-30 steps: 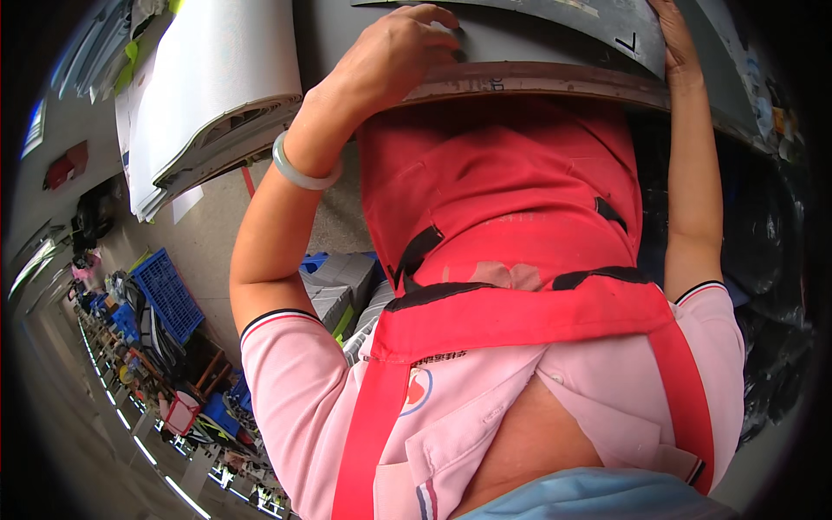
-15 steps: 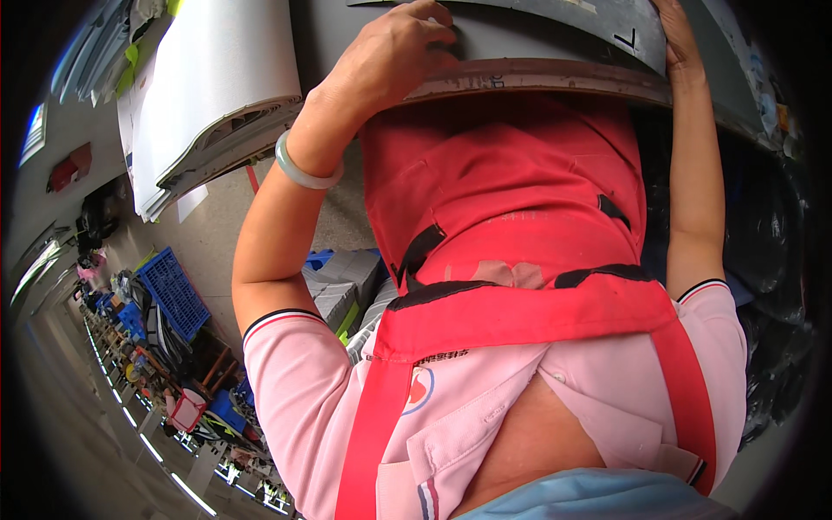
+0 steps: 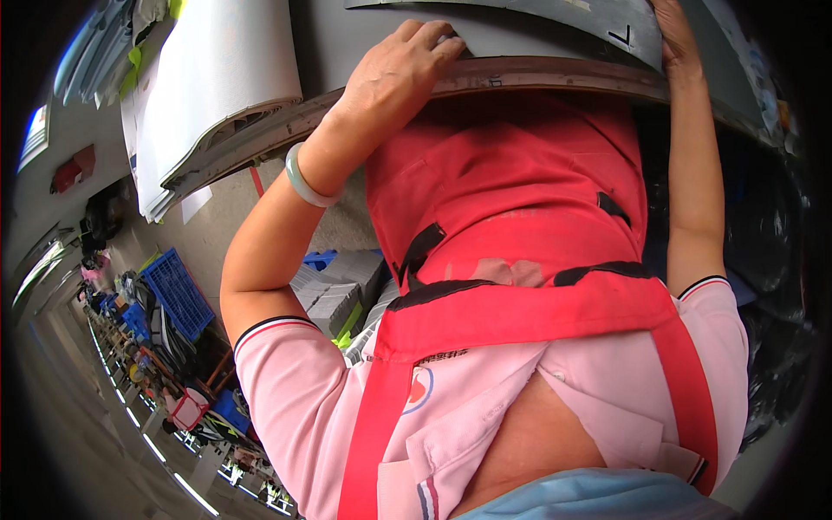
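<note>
A grey flat template (image 3: 555, 19) with a curved edge and a black mark near its right corner lies on the dark grey table surface (image 3: 520, 45). My left hand (image 3: 394, 82) is closed at the table's front edge, below the template. Something small shows between its fingertips, too hidden to name. My right hand (image 3: 678, 39) lies along the right end of the template, touching it, with its fingers stretched forward. The upper picture edge cuts off part of that hand.
A thick white roll of sheet material (image 3: 234, 61) lies on the table at the left. The worn table edge (image 3: 555, 69) runs before my red apron (image 3: 520, 173). Lower left are grey bundles (image 3: 334, 290) and a blue plastic crate (image 3: 178, 295). Black plastic bags (image 3: 763, 234) sit at the right.
My left hand has moved slightly down and toward me, with its elbow swinging out to the left. The template has shifted a little to the left, and my right hand slightly with it.
</note>
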A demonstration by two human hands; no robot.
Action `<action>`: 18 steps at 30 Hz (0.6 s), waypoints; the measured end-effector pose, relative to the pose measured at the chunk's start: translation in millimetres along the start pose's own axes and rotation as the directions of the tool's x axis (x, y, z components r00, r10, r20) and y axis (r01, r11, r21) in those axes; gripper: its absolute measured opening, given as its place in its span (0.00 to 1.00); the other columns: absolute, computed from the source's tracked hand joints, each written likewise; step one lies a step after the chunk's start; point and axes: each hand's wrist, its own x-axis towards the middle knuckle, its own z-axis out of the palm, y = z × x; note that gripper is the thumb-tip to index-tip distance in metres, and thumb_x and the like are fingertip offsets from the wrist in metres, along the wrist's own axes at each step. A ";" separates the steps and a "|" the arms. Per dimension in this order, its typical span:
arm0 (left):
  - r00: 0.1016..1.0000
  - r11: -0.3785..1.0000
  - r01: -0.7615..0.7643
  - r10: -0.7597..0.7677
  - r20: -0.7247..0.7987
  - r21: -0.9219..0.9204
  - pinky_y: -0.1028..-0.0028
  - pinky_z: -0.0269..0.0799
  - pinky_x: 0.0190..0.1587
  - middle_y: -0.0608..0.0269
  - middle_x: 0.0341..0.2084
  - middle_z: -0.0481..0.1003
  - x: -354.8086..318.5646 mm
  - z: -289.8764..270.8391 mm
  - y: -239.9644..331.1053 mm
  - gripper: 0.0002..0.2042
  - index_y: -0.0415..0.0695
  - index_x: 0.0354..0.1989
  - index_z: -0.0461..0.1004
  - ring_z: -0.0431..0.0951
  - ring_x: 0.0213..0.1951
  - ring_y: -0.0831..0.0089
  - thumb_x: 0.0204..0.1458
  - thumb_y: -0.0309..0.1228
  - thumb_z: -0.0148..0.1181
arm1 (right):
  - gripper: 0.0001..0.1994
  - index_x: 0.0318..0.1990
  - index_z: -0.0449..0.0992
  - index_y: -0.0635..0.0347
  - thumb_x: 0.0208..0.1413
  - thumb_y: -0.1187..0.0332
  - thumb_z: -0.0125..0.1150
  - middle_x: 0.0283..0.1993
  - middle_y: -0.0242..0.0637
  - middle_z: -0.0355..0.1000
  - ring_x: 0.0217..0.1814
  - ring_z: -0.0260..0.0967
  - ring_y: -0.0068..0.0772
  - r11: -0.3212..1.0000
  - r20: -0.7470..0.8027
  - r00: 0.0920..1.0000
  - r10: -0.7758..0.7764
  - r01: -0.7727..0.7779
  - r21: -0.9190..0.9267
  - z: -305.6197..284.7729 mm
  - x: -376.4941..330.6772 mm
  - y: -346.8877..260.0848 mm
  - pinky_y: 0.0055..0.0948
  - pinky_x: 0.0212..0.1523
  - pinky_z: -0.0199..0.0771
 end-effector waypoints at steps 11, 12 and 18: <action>0.953 0.971 -0.239 0.240 -0.187 0.029 0.68 0.72 0.52 0.62 0.48 0.76 116.1 37.9 60.2 0.14 0.50 0.48 0.79 0.76 0.50 0.65 0.52 0.27 0.59 | 0.11 0.46 0.79 0.58 0.63 0.63 0.68 0.41 0.31 0.80 0.40 0.78 0.24 0.647 0.313 0.948 0.058 -0.274 0.711 -57.5 10.1 -25.2 0.25 0.44 0.80; 0.956 0.970 -0.243 0.241 -0.166 0.010 0.66 0.73 0.55 0.62 0.51 0.76 141.6 48.6 76.6 0.20 0.50 0.54 0.79 0.77 0.52 0.61 0.51 0.24 0.60 | 0.10 0.46 0.79 0.58 0.63 0.63 0.68 0.40 0.30 0.80 0.40 0.78 0.24 0.695 0.233 0.971 0.048 -0.200 0.690 -57.0 4.7 -36.6 0.25 0.44 0.80; 0.814 0.748 -0.425 0.069 -0.576 -0.510 0.60 0.79 0.49 0.53 0.46 0.81 243.6 79.6 125.4 0.12 0.39 0.51 0.75 0.83 0.48 0.60 0.60 0.26 0.58 | 0.09 0.43 0.79 0.58 0.64 0.64 0.67 0.38 0.29 0.79 0.37 0.76 0.22 0.887 -0.204 0.975 -0.092 0.174 0.428 49.6 -66.6 -76.9 0.23 0.41 0.78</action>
